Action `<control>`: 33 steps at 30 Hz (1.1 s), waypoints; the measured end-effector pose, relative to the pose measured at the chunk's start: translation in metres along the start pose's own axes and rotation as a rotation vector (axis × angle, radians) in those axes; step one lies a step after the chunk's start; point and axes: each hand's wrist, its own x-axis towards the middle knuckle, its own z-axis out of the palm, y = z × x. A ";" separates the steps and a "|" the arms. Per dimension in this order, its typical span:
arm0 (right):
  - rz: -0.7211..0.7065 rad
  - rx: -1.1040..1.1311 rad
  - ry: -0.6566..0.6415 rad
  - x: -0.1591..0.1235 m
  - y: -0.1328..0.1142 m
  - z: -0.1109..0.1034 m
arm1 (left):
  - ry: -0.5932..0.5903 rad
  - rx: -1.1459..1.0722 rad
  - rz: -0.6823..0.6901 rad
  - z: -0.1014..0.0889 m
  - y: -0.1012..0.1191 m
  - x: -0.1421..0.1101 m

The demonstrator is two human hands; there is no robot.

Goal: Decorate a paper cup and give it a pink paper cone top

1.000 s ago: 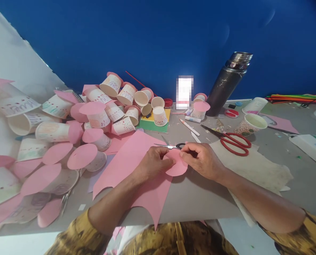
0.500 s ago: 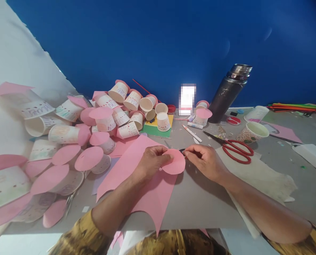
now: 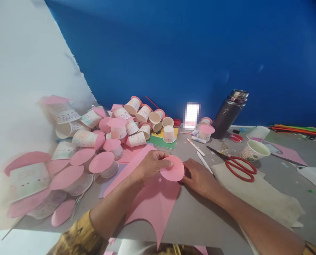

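Note:
My left hand [image 3: 152,165] pinches a round pink paper disc [image 3: 176,171], its thumb lying on the face of the disc. At the disc's right edge my right hand [image 3: 199,177] has its fingers curled together; what they grip is hidden behind the fingers and the paper. Beneath the disc and my left forearm lies a large pink paper sheet [image 3: 158,205] with curved pieces cut out of its edge. Red-handled scissors [image 3: 241,169] rest to the right of my right hand, partly on a pale cloth [image 3: 264,198].
Decorated paper cups [image 3: 117,129] with pink paper brims are heaped at the left. Behind my hands lie markers [image 3: 195,147] and a white pen [image 3: 204,161]. A dark flask [image 3: 228,115] leans near the blue wall, with a patterned cup [image 3: 254,151] to its right.
The head view has shifted up and left. My right hand has closed in on the disc's edge, and the dark thing seen at its fingertips is now hidden. The left hand keeps its hold.

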 end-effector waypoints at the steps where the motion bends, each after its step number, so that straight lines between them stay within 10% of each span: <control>1: 0.005 -0.020 0.002 0.000 -0.001 -0.001 | -0.010 0.020 0.002 -0.001 0.004 -0.001; 20: 0.042 -0.214 -0.007 0.005 0.024 -0.001 | -0.074 0.052 -0.002 -0.045 -0.009 0.011; 33: 0.175 0.782 -0.368 0.002 0.044 -0.019 | -0.164 0.285 0.007 -0.055 -0.004 0.008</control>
